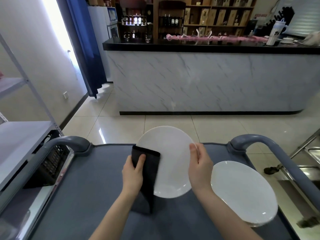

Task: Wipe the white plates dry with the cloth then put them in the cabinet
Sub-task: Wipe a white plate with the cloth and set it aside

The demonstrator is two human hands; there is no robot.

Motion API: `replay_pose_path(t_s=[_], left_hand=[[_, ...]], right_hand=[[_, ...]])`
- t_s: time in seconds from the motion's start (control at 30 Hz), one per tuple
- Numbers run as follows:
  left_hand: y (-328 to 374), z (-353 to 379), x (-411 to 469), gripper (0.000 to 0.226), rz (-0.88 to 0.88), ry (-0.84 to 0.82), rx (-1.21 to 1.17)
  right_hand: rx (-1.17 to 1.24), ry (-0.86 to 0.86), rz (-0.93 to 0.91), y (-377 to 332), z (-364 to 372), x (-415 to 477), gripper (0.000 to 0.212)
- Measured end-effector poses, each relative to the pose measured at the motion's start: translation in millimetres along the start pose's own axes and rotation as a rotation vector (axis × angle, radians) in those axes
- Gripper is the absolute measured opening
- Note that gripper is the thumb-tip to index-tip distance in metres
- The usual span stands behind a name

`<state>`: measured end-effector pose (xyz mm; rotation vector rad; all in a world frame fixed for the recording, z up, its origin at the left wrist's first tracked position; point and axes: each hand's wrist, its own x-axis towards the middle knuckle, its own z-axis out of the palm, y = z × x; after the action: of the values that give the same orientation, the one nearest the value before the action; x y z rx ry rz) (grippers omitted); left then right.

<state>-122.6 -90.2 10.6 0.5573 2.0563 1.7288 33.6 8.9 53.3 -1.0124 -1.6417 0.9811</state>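
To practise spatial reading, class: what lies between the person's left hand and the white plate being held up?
The black cloth: the left hand pinches it onto the held plate, as the head view shows.

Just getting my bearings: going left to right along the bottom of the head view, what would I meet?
Metal shelf → cart handle → left hand gripping black cloth → held white plate → right hand → second plate lying on the cart.
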Motion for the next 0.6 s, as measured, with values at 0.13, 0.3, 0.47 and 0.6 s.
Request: replay_pose_path(t_s=[0.13, 0.3, 0.47, 0.6], left_hand=[[-3.2, -11.1, -0.4, 0.019, -0.014, -0.025, -0.072], [19.3, -25.4, 8.5, 0.019, 0.292, -0.146, 0.180], [38.2, -22.0, 16.5, 0.021, 0.446, -0.325, 0.338], [32.9, -16.8, 17.9, 0.026, 0.377, -0.297, 0.284]], right_hand=[[-0.060, -0.199, -0.023, 0.3, -13.5, 12.6, 0.018], [-0.250, -0.555, -0.149, -12.3, -21.3, 41.3, 0.035], [-0.420, -0.777, -0.231, -19.0, -12.4, 49.1, 0.012], [-0.291, -0.625, -0.243, -10.1, -7.6, 34.2, 0.023]])
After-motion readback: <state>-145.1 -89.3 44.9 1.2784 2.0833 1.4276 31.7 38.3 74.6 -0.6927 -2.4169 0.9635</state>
